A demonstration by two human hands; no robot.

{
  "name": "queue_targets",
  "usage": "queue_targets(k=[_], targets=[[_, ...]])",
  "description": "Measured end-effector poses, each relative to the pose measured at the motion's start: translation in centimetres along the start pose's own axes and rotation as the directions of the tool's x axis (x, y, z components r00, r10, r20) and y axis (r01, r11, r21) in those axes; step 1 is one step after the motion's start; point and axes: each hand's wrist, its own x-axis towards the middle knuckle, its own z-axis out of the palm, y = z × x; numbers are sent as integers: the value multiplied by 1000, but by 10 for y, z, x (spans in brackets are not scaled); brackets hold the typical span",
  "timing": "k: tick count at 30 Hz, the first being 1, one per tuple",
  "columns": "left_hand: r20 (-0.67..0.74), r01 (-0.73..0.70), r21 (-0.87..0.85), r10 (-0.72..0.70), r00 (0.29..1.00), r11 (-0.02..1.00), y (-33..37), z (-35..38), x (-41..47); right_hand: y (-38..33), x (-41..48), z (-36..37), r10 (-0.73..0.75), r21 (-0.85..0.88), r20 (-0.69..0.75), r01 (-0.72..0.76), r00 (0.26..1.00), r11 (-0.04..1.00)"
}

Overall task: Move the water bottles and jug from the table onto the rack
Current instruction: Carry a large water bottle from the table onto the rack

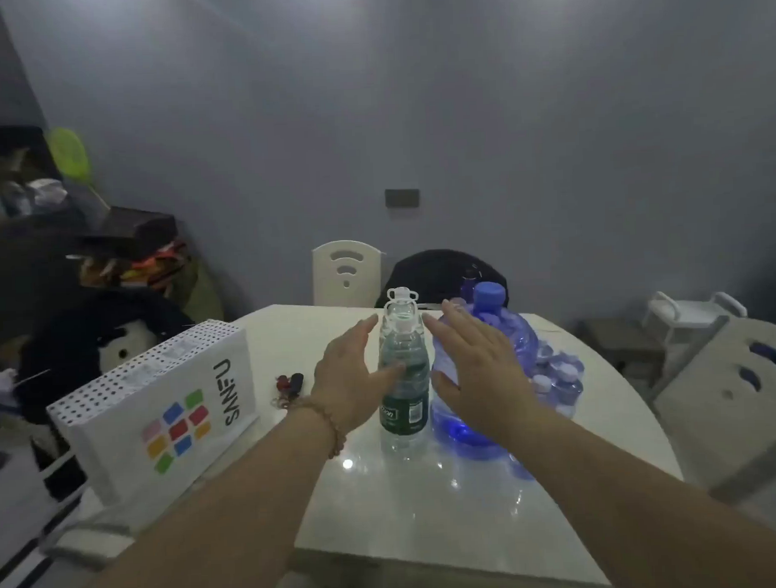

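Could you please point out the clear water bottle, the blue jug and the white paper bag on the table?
clear water bottle (403,407): head view, on its green label.
blue jug (489,295): head view, on its blue cap.
white paper bag (179,415): head view, on its printed side with coloured squares.

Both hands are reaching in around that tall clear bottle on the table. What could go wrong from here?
1. The clear bottle is tall and narrow; a nudge from the open left hand might tip it before it is gripped.
2. The blue jug stands right beside it, under the open right hand, so it could get knocked.
3. The keys and white box lie close on the left and might be swept by the forearm.
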Motion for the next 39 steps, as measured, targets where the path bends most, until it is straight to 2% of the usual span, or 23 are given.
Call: queue_targets(k=[2, 4, 7, 11, 13, 19, 22, 26, 28, 30, 32, 34, 37, 39], targets=[[25, -20, 212, 15, 1000, 977, -23, 8, 27, 4, 25, 23, -60, -207, 85, 76, 995, 975], [68, -68, 390, 45, 997, 918, -52, 18, 51, 9, 49, 43, -67, -323, 182, 124, 981, 938], [132, -126, 459, 73, 989, 880, -89, 37, 88, 20, 82, 76, -48, -402, 223, 136, 974, 905], [250, -93, 415, -15, 968, 905, -118, 67, 120, 33, 109, 113, 43, -465, 253, 83, 966, 882], [293, -94, 368, -19, 956, 925, -124, 82, 127, 37, 115, 126, 41, -457, 260, 85, 965, 885], [281, -111, 167, 60, 958, 980, -133, 111, 140, 40, 119, 144, 35, -386, 229, 58, 973, 921], [254, -127, 44, 112, 961, 991, -136, 119, 137, 39, 107, 138, 13, -343, 154, 41, 988, 938], [234, -166, -204, 213, 949, 965, -127, 128, 114, 46, 70, 126, -21, -351, 29, 30, 999, 936], [232, -221, -230, 273, 934, 948, -115, 134, 103, 50, 45, 119, -26, -392, 0, 24, 1000, 920], [274, -294, -157, 327, 904, 943, -104, 141, 94, 53, 21, 110, -54, -442, -18, 40, 998, 896], [331, -362, -27, 350, 876, 932, -95, 149, 82, 54, 0, 100, -104, -512, 19, 99, 994, 853], [346, -467, 59, 421, 839, 882, -86, 156, 65, 53, -18, 92, -87, -574, 124, 143, 988, 806], [326, -602, 8, 567, 757, 798, -74, 170, 33, 55, -46, 90, 133, -663, 327, 127, 936, 737], [388, -645, 19, 589, 709, 764, -69, 187, 11, 65, -71, 93, 284, -658, 389, 49, 876, 752]])
